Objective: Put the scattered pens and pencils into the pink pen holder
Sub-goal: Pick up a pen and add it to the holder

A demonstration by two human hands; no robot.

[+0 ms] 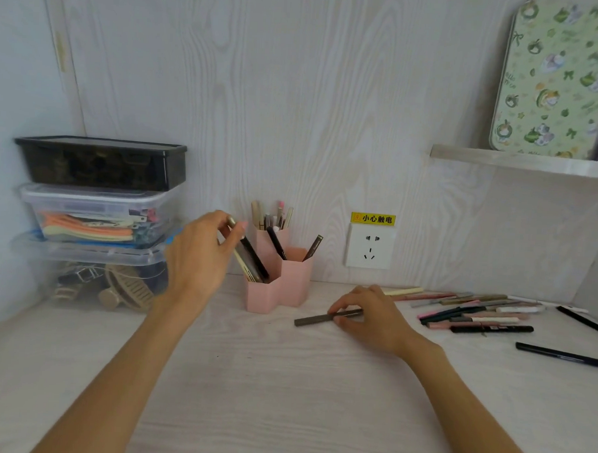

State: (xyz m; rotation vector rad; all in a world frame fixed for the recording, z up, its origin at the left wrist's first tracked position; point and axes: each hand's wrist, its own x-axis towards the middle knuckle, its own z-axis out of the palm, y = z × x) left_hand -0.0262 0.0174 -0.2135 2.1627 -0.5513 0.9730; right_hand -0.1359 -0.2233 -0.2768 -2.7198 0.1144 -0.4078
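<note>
The pink pen holder (277, 287) stands at the back of the desk, with several pens upright in its compartments. My left hand (200, 253) is just left of it and pinches the top of a dark pen (255, 258) that leans into the front-left compartment. My right hand (369, 315) lies on the desk to the holder's right, its fingers gripping a grey pencil (315, 320) that lies flat. A scattered pile of pens and pencils (475, 311) lies further right.
Stacked plastic storage boxes (99, 217) fill the left corner. A wall socket (370, 250) with a yellow warning label sits behind the holder's right. A shelf (523, 162) with a patterned tin is at upper right. Loose black pens (562, 355) lie at far right.
</note>
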